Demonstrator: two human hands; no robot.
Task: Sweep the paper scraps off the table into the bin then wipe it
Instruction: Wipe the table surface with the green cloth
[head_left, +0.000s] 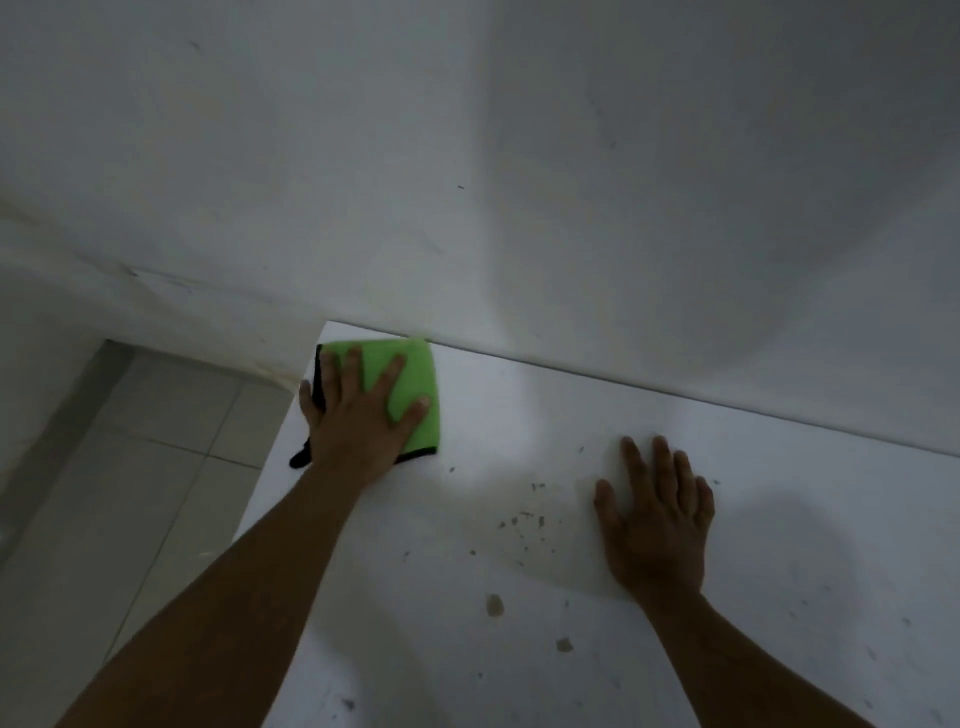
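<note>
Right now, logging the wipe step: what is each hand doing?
Left hand: open, fingers spread, pressing the green cloth on the table.
Right hand: open, resting flat on the table, holding nothing.

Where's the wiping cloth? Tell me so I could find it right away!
Look at the white table and follow it to its far left corner, where it meets the white wall. There the left hand presses flat on the cloth. It is a bright green square with a black edge, the only colourful thing there; the right hand rests on bare table.
</note>
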